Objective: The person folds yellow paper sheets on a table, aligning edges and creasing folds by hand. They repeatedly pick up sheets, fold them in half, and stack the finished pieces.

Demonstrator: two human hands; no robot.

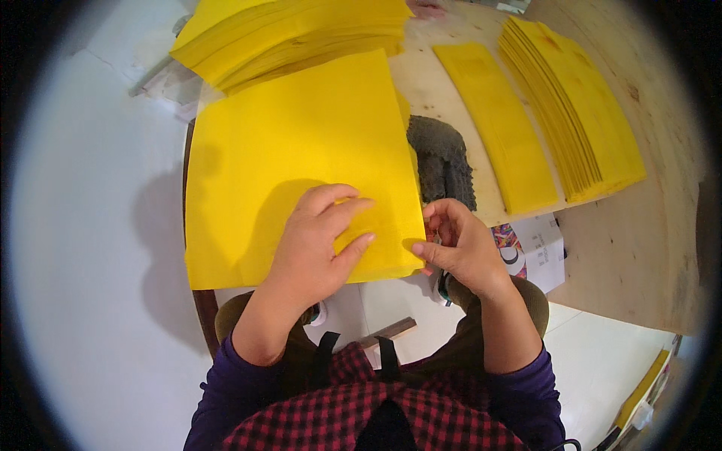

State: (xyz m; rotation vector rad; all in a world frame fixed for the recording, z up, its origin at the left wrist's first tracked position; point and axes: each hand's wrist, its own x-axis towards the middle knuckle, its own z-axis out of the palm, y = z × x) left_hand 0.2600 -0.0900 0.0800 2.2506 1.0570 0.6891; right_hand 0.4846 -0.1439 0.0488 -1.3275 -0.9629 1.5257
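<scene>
A large yellow sheet (301, 150), which looks like felt or thick paper, lies in front of me at the table's near edge. Over its lower middle rests my left hand (320, 229), fingers curved and spread, thumb apart, holding nothing. At the sheet's right edge near the close corner, my right hand (455, 240) pinches it, thumb on top and fingers bent at or under the edge. Whether one layer or more is in the pinch is hidden. A dark grey cloth (442, 161) with jagged edges lies just beyond the right hand.
A thick stack of yellow sheets (301, 34) stands at the far left. Right of the cloth, a yellow strip (500, 128) and a pile of folded yellow pieces (579, 105) lie on the wooden table (654, 248). Below the edge sits a white printed box (541, 252).
</scene>
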